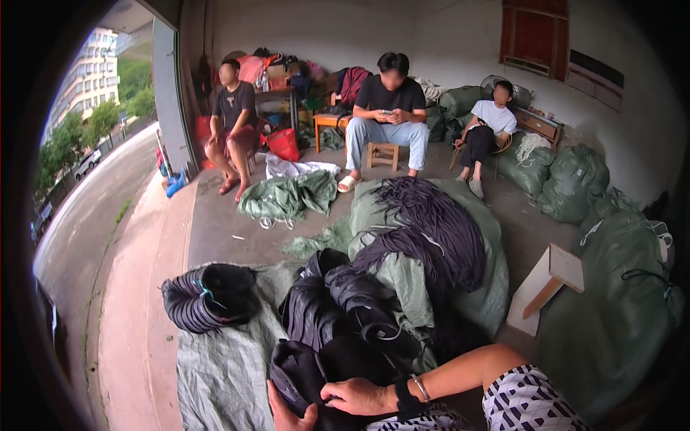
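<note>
Close in front of me is a black shoe upper (295,373), its opening facing up. My left hand (289,415) holds its near side, fingers along the outside and thumb on the inner side. My right hand (359,395), wearing a bracelet and a dark wristband, has its fingers closed at the upper's edge; what lies under the fingertips is hidden. Just beyond are rows of nested black uppers (313,309), and another bundle (208,294), tied with a light blue cord, lies to the left. Dark laces (431,237) are heaped behind them on a green sack.
Green woven sheeting (215,373) covers the floor ahead. A small wooden stool (546,287) lies tipped at the right, near bulging green sacks (611,316). Three people sit at the back, the middle person (388,108) holding a phone. The left side opens onto a road (93,230).
</note>
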`<state>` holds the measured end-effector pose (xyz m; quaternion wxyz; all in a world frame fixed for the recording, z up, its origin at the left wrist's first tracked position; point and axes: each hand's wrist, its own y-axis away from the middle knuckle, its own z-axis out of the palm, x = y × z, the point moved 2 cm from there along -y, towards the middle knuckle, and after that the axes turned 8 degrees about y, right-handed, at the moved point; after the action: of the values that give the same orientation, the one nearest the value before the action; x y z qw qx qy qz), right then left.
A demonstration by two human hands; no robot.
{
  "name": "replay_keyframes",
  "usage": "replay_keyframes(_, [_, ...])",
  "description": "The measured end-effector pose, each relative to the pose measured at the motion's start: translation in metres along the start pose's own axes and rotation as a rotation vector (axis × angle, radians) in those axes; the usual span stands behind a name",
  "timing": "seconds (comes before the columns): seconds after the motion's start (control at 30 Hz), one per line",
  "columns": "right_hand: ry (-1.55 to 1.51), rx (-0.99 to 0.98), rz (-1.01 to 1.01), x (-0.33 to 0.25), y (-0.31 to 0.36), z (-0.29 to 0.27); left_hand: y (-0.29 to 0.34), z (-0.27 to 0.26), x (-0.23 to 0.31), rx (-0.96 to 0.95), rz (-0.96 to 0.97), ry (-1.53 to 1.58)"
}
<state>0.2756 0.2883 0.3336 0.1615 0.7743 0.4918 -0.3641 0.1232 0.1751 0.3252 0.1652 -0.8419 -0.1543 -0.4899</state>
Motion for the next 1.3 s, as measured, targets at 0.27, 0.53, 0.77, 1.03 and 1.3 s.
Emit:
replay_keyframes(0.27, [-0.046, 0.099, 0.059, -0.001, 0.004, 0.003, 0.012, -0.009, 0.039, 0.125, 0.239, -0.283])
replay_keyframes(0.53, [-0.307, 0.081, 0.158, -0.005, 0.001, 0.014, 0.016, -0.008, 0.056, 0.066, 0.588, -0.576])
replay_keyframes(0.77, [-0.607, -0.219, 0.352, -0.003, 0.0, 0.004, 0.012, -0.009, 0.068, -0.132, 0.496, -0.704])
replay_keyframes(1.03, [-0.021, -0.217, 0.025, -0.002, 0.012, -0.028, 0.019, -0.029, 0.066, 0.001, 0.307, -0.403])
replay_keyframes(1.3, [0.419, -0.147, -0.127, 0.005, 0.04, -0.082, 0.008, -0.08, 0.029, 0.16, 0.029, 1.239])
